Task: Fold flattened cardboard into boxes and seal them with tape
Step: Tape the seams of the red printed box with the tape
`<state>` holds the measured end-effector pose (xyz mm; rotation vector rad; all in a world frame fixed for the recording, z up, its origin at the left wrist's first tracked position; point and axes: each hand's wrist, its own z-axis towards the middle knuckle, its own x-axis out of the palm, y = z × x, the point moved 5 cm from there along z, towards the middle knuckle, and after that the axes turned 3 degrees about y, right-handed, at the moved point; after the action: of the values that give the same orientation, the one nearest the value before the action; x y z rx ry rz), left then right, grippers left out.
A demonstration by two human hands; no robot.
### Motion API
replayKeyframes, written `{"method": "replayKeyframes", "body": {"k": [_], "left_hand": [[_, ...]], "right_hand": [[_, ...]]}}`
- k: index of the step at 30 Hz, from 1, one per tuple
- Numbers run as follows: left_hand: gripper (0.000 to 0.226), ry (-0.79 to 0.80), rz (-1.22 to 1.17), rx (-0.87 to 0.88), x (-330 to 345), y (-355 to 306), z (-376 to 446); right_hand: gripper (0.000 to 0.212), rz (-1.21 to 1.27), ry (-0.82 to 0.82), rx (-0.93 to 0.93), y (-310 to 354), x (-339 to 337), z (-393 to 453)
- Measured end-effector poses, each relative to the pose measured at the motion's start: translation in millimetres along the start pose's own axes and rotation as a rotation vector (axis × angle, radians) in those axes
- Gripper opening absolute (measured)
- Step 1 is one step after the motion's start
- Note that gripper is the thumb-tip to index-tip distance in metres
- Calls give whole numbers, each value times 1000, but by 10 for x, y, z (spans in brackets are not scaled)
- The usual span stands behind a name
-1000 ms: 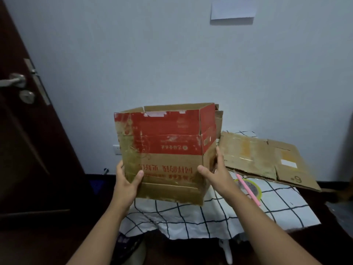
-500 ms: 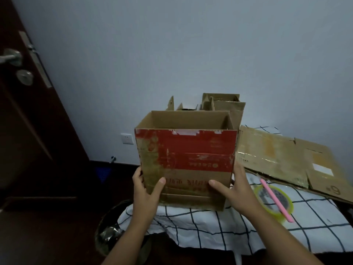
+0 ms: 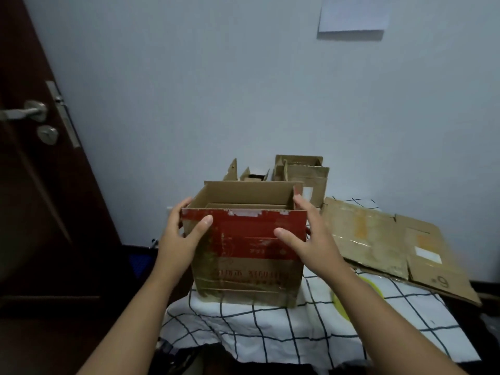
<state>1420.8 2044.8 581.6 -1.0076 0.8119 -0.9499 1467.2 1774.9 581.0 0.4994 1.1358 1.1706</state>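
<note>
A person steadies a red-and-brown cardboard box (image 3: 244, 253) standing upright and open-topped on a worktop draped in a checked cloth (image 3: 297, 331). The left hand (image 3: 181, 236) clasps the box's upper left corner, thumb on the red front and fingers wrapped round the side wall; the right hand (image 3: 308, 239) grips the opposite upper corner the same way, fingertips at the rim. The box sits between the two hands, its base on the cloth near the worktop's front left edge.

Beyond the right hand lies a flattened sheet of cardboard (image 3: 387, 239), overhanging the far side, and just under the right forearm a yellow-green roll of tape (image 3: 351, 299) peeks out, mostly hidden. Behind the hands stand more folded boxes (image 3: 303, 171) against the wall.

The risks appear modest but real: the cloth is loose and rumpled, so a push could slide the box off the near edge, and squeezing the worn upper corners too hard may buckle the walls. Top flaps, seemingly tucked inside, may spring back before taping.
</note>
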Motion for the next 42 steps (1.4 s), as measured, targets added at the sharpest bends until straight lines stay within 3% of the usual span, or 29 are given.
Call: {"method": "replayKeyframes", "body": {"k": [3,7,12,17,25,30,35,42], "left_hand": [[71,16,-13,-38,4,47,3],[61,0,-18,-82,41,70,-59],[48,-32,76,-86,72,34,-56],[41,-75,145,-83,84,120,-23],[58,-116,213,-67,74,142,43],[63,-40,301,-132,78,151,146],[60,-1,222,-230,168,139,180],[52,-32,178,-213,312,67,149]], "right_hand": [[74,3,23,45,-9,32,-21],[73,-23,14,81,-49,78,-91],[42,-8,-43,81,-13,109,-158],[51,-31,-88,74,-64,129,-147],[54,-80,-140,107,-84,115,-97],[63,31,-126,203,-123,129,-46],[55,139,-86,263,-88,185,-19],[46,170,-57,272,-150,-43,39]]}}
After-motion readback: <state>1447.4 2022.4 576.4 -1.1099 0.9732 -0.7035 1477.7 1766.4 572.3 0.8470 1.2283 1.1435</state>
